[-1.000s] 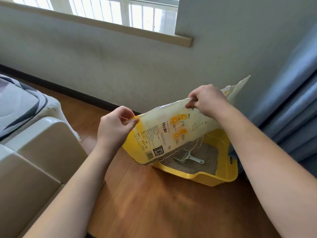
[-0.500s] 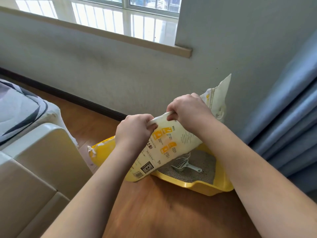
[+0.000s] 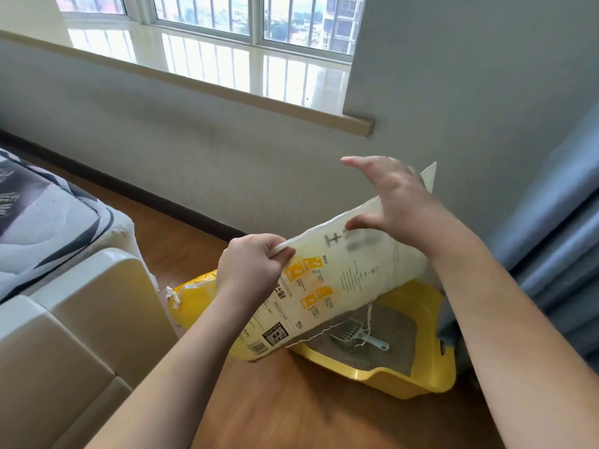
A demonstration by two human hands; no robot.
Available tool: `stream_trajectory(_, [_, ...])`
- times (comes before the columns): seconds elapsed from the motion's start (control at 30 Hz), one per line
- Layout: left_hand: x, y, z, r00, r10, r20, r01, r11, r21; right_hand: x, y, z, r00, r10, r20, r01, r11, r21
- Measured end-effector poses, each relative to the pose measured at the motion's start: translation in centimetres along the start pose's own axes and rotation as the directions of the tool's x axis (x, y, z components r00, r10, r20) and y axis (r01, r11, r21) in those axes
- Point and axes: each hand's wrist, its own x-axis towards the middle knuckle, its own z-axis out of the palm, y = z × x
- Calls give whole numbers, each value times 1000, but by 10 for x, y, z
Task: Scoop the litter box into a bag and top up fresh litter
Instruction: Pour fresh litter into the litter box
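Note:
A white and yellow litter bag (image 3: 340, 280) lies tilted across the left end of the yellow litter box (image 3: 421, 380), its top end raised towards the wall. My left hand (image 3: 252, 270) grips the bag's upper edge. My right hand (image 3: 392, 196) hovers over the top end with fingers spread, the thumb touching the bag. Grey litter (image 3: 389, 348) fills the box, and a grey scoop (image 3: 353, 333) lies on it. A loose white string dangles from the bag over the scoop.
A cream plastic cover (image 3: 81, 325) stands at the left beside a patterned bed (image 3: 42, 215). Blue curtain (image 3: 557, 241) hangs at the right, close to the box. The wall and windowsill (image 3: 201, 82) are just behind. Wooden floor (image 3: 308, 416) lies in front.
My right hand has let go of the bag's edge and opened, lifting above the top end. The left hand keeps its grip. The view has tilted up.

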Motion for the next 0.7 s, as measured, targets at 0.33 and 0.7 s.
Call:
stream_trajectory(0.33, [2, -5, -6, 988, -41, -152, 11, 981, -195, -13, 78, 18, 868, 460, -187, -270, 753, 600])
stream_trajectory(0.7, [-1, -4, 0, 994, -28, -101, 4, 972, -236, -22, 102, 69, 845, 532, -52, -412, 710, 571])
